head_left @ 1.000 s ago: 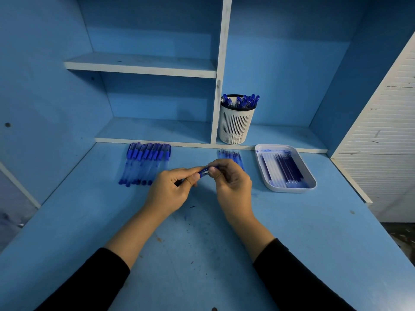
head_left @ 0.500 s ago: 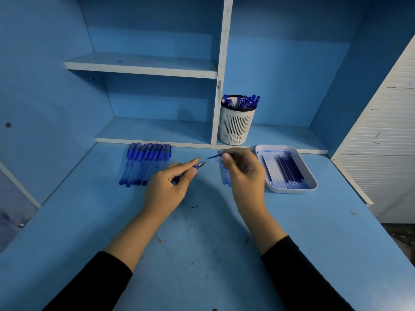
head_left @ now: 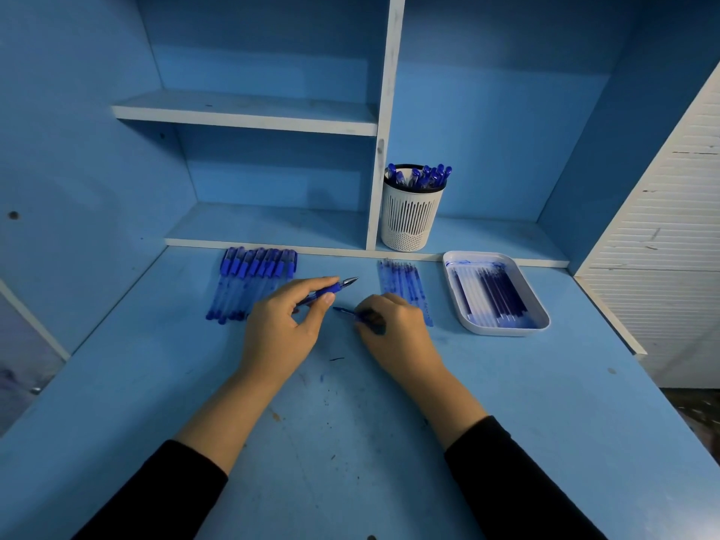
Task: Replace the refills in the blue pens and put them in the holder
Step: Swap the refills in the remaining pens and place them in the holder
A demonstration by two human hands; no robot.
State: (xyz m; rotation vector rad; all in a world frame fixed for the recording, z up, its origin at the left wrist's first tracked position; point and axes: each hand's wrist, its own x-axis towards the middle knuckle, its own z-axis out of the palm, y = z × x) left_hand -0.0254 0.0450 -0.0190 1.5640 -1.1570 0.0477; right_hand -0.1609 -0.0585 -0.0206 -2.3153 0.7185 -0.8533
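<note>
My left hand (head_left: 282, 325) grips a blue pen (head_left: 329, 291) by its rubber grip, with the metal tip pointing up and right. My right hand (head_left: 393, 331) rests low on the desk just to the right and pinches a thin blue refill (head_left: 345, 311) whose end points left toward the pen. The two do not touch. A row of blue capped pens (head_left: 253, 286) lies at the back left of the desk. Loose refills (head_left: 403, 284) lie in a row behind my right hand. The white slotted holder (head_left: 413, 220) stands on the low shelf with several blue pens in it.
A white tray (head_left: 543, 319) with several refills sits at the right of the desk. A white upright divider (head_left: 383, 150) stands just left of the holder. A white slatted panel (head_left: 662, 247) borders the desk on the right.
My right hand pulled away from the pen to the row of refills, then came back down toward my left hand with a thin refill. My left hand kept hold of the pen.
</note>
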